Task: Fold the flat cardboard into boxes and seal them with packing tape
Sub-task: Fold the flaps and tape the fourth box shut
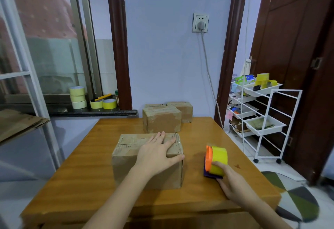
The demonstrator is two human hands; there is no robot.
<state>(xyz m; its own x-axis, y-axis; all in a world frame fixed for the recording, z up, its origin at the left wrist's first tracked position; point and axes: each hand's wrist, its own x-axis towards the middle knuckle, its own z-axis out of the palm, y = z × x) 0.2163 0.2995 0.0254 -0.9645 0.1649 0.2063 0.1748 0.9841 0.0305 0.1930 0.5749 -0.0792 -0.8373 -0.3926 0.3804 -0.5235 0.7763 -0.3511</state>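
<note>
Cardboard box (pixel 144 160) sits on the counter (pixel 86 170), pressed flat under straight left-hand (pixel 155 154) fingers (pixel 162 135). Judged light, empty, stiff at edges, top flaps yielding; best held at corners. Tape dispenser (pixel 216 160), just right of those fingers, is grasped from behind by the right hand (pixel 233 183); hard plastic, likely slick.

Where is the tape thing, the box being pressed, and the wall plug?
tape dispenser (pixel 217 159), head view, on the yellow tape roll.
nearest box (pixel 126 163), head view, on its front face.
wall socket (pixel 201 22), head view, on its plate.
</note>
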